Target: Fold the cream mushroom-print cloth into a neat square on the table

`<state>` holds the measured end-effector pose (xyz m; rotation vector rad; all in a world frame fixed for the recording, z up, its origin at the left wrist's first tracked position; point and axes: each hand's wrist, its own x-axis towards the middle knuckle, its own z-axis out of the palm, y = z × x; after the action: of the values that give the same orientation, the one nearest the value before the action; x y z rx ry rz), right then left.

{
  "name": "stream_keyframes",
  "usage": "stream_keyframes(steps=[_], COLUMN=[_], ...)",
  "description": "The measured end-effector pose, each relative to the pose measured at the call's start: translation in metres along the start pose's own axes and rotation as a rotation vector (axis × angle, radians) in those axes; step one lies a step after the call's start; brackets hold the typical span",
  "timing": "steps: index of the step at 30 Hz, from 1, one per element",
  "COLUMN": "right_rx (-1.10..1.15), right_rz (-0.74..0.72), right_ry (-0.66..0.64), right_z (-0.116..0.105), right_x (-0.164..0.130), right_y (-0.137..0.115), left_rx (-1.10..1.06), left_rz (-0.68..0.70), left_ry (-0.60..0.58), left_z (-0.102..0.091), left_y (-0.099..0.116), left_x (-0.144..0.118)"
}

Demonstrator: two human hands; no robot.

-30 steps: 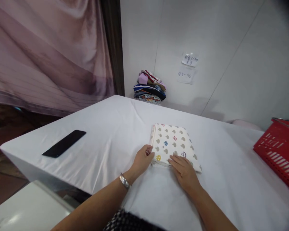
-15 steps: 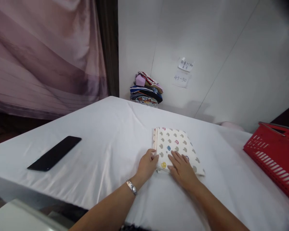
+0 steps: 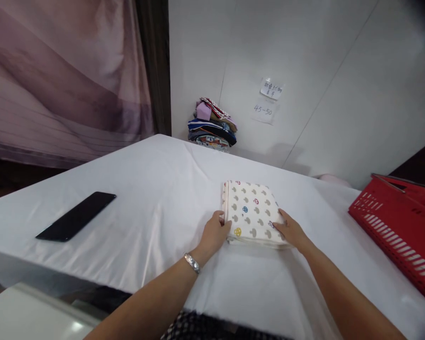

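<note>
A folded white cloth printed with grey, red, blue and yellow mushrooms lies on the white-covered table. Its layers show along the left and near edges. My left hand grips the left edge, thumb on top and fingers bent at the side. On the opposite side, my right hand pinches the right edge with its thumb on the upper face. The undersides of both grips are hidden by the cloth and the hands. A silver bracelet circles my left wrist.
On the left of the table lies a black phone. A red plastic basket stands at the right. Behind the far edge rises a stack of folded fabrics against the wall, near two paper notes.
My right hand has moved from lying flat on top of the cloth to its right edge and holds it there. My left hand stays at the left edge. The view has shifted slightly.
</note>
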<state>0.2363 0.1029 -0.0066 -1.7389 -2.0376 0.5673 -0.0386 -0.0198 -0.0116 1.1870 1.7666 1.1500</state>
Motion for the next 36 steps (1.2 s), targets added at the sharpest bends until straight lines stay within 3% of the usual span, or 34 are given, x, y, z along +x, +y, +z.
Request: stream_keyframes(steps=[3,6,8,10,13,15,17,20,25,31,36], right_rx=[-0.045,-0.126,-0.131,-0.088,0.109,0.137,0.095,-0.019,-0.114,-0.013,0.25], right_rz=[-0.102,-0.089,-0.07,-0.082,-0.174,-0.299,-0.465,-0.523,-0.339,-0.204,-0.105], right_ry=[-0.055,0.082,0.132,0.138,0.165,0.229,0.285,0.386,0.428,0.417,0.442], right_z=[-0.027,-0.054,-0.058,-0.05,-0.029,-0.02,-0.016,-0.013,-0.001,0.006,0.009], right_x=[0.031,0.066,0.075,0.066,0.026,-0.007,-0.038,-0.072,-0.102,-0.112,-0.114], right_y=[0.0,0.002,0.0,-0.004,-0.011,-0.014,-0.015,-0.012,-0.011,-0.012,-0.01], left_rx=[0.007,-0.007,0.018,0.068,0.202,0.281,0.341,0.307,0.169,0.153,0.023], left_rz=[0.124,0.352,0.438,0.535,0.642,0.616,0.582,0.536,0.448,0.383,0.338], left_ry=[-0.08,-0.482,-0.602,-0.56,-0.292,-0.071,0.034,-0.017,-0.079,-0.153,-0.207], left_z=[0.033,0.071,0.082,0.074,0.037,0.01,-0.007,-0.013,-0.003,-0.009,-0.016], left_y=[0.009,0.022,0.029,0.033,0.031,0.027,0.022,0.013,0.003,0.005,0.005], left_x=[-0.03,-0.064,-0.074,-0.065,-0.021,0.014,0.042,0.061,0.064,0.07,0.071])
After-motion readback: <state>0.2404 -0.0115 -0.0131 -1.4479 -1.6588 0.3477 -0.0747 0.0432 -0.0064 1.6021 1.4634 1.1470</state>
